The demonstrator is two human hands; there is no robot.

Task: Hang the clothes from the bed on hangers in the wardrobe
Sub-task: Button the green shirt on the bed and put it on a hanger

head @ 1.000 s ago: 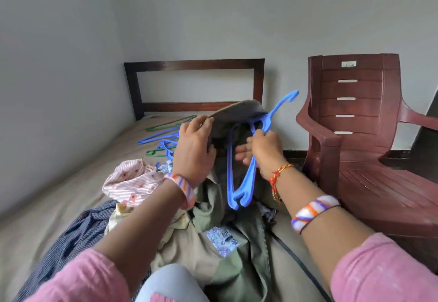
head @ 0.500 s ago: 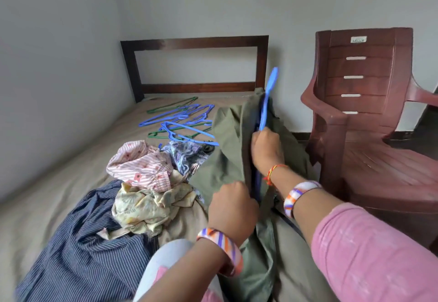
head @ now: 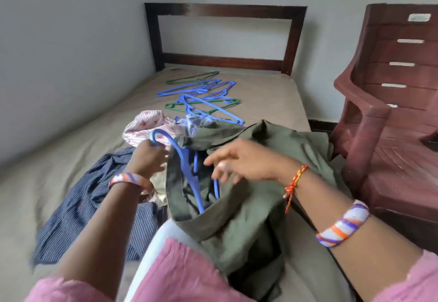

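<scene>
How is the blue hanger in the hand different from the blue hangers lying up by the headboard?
The blue hanger in the hand is gripped at its hook by the left hand; the loose blue hangers lie untouched on the bed.
The held one is partly tucked inside the green garment; the loose ones carry no clothes.
The held one slopes up; the loose ones lie flat, mixed with green hangers.
Both are blue and look like plastic.

Taking the tangle of blue and green plastic hangers point(head: 201, 98) as landmark: bare tan bed point(head: 267, 93) sheet lies open to their right and beyond them up to the dark wooden headboard point(head: 225, 9). Nearer than them, the crumpled pink striped cloth point(head: 147, 126), navy striped shirt point(head: 83, 209) and olive green garment point(head: 256, 207) crowd the mattress. Far right, a maroon plastic chair point(head: 388, 117) walls the bedside.
</scene>
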